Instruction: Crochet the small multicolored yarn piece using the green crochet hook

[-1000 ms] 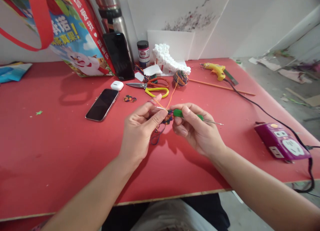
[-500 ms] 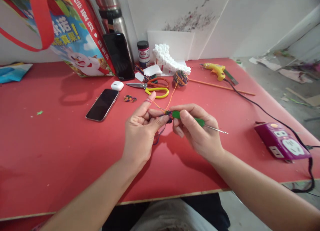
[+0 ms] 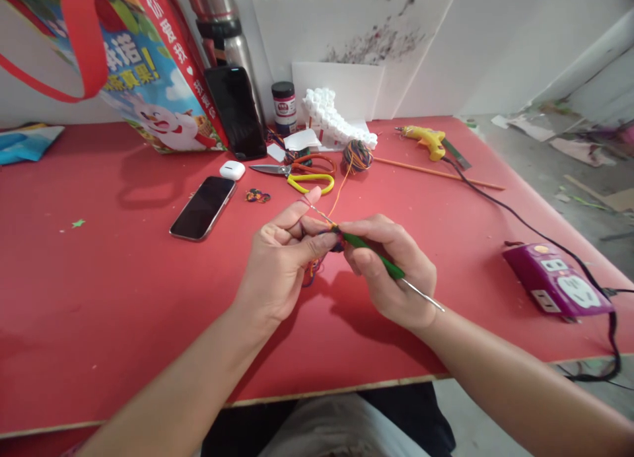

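Above the red table (image 3: 99, 292) my left hand (image 3: 280, 262) pinches a small multicoloured crochet piece (image 3: 321, 249), its index finger raised with the orange yarn strand (image 3: 337, 196) running over it. My right hand (image 3: 391, 272) grips a green-handled crochet hook (image 3: 376, 259) like a pen, its metal tip poking through the piece toward my left index finger. The strand leads back to a multicoloured yarn ball (image 3: 357, 155) at the rear.
A phone (image 3: 203, 207), earbud case (image 3: 232, 170), yellow and orange scissors (image 3: 304, 174), a small crochet scrap (image 3: 257, 195), glue gun (image 3: 426, 139) with cable, purple power strip (image 3: 559, 286), a bag (image 3: 129, 67), flask and standing phone (image 3: 236, 110) surround my hands.
My right hand has dropped and rotated, tilting the hook's rear end down and pushing its tip up through the piece. My left index finger lowered slightly.
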The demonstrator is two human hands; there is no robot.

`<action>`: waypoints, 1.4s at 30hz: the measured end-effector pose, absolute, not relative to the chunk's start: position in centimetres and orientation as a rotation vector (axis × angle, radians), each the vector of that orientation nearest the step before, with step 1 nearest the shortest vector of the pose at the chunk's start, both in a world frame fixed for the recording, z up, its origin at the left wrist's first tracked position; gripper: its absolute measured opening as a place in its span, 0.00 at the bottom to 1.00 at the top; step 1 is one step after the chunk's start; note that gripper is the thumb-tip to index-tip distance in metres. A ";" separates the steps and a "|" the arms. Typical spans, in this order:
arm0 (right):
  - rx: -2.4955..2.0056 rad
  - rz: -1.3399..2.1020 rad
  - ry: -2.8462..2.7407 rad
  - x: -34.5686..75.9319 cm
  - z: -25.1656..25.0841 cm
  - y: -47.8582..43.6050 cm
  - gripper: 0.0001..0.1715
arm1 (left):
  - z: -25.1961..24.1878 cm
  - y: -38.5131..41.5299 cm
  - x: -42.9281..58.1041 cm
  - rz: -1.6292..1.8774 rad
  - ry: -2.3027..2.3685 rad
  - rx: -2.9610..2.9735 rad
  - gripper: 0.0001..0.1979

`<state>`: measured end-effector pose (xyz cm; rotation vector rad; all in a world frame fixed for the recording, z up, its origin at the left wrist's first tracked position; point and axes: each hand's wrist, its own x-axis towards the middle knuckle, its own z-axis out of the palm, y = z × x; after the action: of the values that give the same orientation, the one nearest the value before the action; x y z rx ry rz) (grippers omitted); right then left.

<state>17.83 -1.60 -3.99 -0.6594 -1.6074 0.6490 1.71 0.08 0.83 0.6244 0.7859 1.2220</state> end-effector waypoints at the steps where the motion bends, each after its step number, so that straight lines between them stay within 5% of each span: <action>1: -0.649 0.680 -1.596 17.9 -4.0 -1.5 0.18 | 0.9 0.1 1.6 1.222 0.782 0.622 0.27; 32: -0.688 0.642 -1.661 19.2 -1.7 -1.0 0.17 | 1.2 0.5 0.1 1.243 0.904 0.835 0.35; 42: -0.699 0.600 -1.713 19.6 -0.9 -0.8 0.15 | 1.1 0.6 -0.2 1.271 0.913 0.928 0.31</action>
<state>19.64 -0.76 -0.86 -0.6985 -1.7128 0.6004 -0.23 0.59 1.09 0.9275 0.9132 1.2707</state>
